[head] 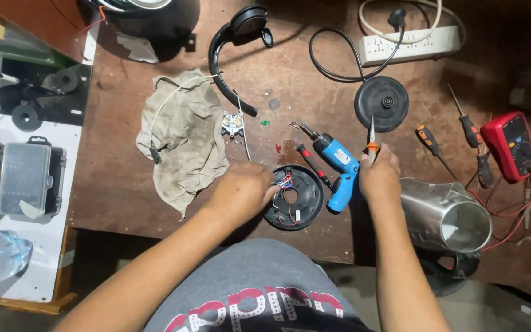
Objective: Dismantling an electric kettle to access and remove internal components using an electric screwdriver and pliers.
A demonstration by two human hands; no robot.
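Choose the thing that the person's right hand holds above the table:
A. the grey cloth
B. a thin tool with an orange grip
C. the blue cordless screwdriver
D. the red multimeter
B: the right hand grips a thin tool with an orange grip, tip pointing away; the blue cordless screwdriver lies on the table beside it.

two hands (241, 192) (379, 178), one round black base (294, 198), one blue drill (341, 169), three loose screwdrivers (431, 146) (468, 126) (313, 165), one steel kettle (447, 215), one red multimeter (510, 146), one rag (182, 138), one power strip (410, 43)
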